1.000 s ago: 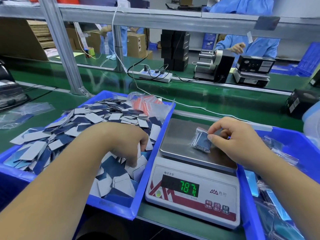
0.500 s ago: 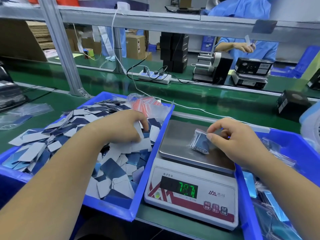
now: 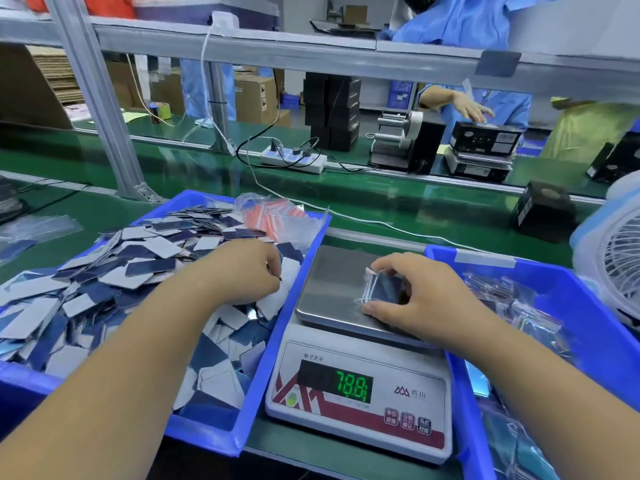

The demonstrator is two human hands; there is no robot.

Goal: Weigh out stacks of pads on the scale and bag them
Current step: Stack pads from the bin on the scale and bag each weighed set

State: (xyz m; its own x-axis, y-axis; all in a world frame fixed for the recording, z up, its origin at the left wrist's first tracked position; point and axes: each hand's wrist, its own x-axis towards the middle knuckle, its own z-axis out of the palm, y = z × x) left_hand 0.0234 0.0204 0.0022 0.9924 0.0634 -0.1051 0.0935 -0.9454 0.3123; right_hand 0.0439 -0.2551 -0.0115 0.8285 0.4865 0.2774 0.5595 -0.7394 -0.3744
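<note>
While the right hand (image 3: 420,303) pinches a small bag of pads (image 3: 381,289) on the scale (image 3: 332,292) platform's right side, the display reads 78.8. Left hand (image 3: 242,271), fingers curled, pinches loose pads (image 3: 145,265) at the left bin (image 3: 294,306)'s right edge.

The left hand (image 3: 242,271) covers whatever its curled fingers pinch, too small to tell. The right hand (image 3: 426,299) hides part of the bagged stack (image 3: 381,289) on the scale (image 3: 360,393). The right bin (image 3: 588,306) and the fan (image 3: 620,258) run off the frame edge; the button labels are illegible
</note>
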